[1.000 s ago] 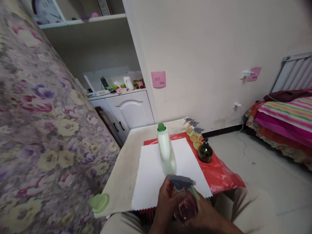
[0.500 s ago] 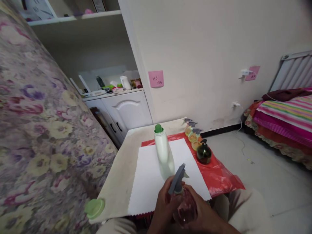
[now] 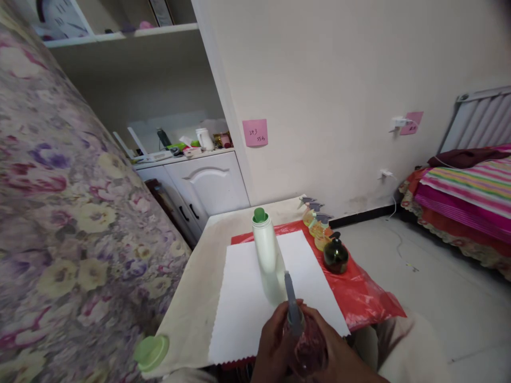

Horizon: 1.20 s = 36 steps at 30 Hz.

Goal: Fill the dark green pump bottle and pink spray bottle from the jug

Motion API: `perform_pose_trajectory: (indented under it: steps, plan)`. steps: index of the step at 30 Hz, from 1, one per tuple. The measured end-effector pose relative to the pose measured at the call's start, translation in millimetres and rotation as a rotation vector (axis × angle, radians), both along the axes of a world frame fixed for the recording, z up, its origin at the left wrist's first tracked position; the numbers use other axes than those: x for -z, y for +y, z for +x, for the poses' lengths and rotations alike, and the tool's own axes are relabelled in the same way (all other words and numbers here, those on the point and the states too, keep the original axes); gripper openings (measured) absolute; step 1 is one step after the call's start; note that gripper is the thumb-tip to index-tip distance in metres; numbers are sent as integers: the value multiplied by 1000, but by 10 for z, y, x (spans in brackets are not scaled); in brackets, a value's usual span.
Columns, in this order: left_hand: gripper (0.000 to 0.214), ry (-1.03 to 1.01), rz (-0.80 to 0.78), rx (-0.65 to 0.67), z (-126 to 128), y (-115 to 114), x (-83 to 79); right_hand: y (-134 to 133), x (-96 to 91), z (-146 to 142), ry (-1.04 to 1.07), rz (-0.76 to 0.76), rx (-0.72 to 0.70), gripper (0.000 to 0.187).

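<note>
Both hands are around a pink see-through spray bottle (image 3: 309,348) with a grey trigger head (image 3: 294,311), low at the front edge of the table. My left hand (image 3: 275,338) has its fingers closed at the neck and trigger head. Wrapped round the body from the right is my right hand (image 3: 333,346). Just beyond them a pale green detergent bottle (image 3: 266,255) stands upright, its mouth uncapped with a green spout inside. It rests on a white sheet (image 3: 239,298). A light green cap (image 3: 151,352) lies at the table's near left corner.
Red plastic (image 3: 363,298) lies under the sheet. On its right stand a dark green pump bottle (image 3: 336,255) and several spray bottles (image 3: 320,234) with yellow liquid. A floral curtain (image 3: 80,213) hangs at left, a cabinet (image 3: 207,181) stands behind, and a bed (image 3: 467,197) is at right.
The grey trigger head has turned, its nozzle end swinging left to point away from me. Both hands keep hold of the pink bottle. The detergent bottle stays in place.
</note>
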<state>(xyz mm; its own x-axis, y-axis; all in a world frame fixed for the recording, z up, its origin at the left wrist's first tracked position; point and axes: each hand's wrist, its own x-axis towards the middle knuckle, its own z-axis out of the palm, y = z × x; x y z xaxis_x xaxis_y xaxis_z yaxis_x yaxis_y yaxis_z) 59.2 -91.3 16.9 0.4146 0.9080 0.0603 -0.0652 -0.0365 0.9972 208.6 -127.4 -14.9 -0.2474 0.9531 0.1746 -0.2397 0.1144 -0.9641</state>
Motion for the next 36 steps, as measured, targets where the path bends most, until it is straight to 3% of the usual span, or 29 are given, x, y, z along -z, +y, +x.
perform_pose_trajectory:
  steps: [6, 10, 15, 22, 26, 31, 36]
  plan:
    - [33, -87, -21, -71, 58, 25, -43, -9, 45, 20, -124, 48, 55, 85]
    - [30, -139, -49, -159, 106, 32, -159, -9, 141, 52, -132, -24, 35, 86]
    - [26, -181, 27, -143, 76, 43, -338, -6, 227, 88, -171, -36, 77, 81]
    - [26, -219, 58, -142, 49, -43, -561, -23, 403, 127, -226, -27, 102, 89]
    - [27, -184, 85, -173, 70, -83, -572, -37, 393, 151, -218, -17, 98, 89]
    - [25, -133, 145, -303, 99, -119, -502, -47, 374, 168, -252, 2, 119, 91]
    - [25, -100, 164, -305, 85, -151, -487, -58, 401, 159, -268, -5, 126, 91]
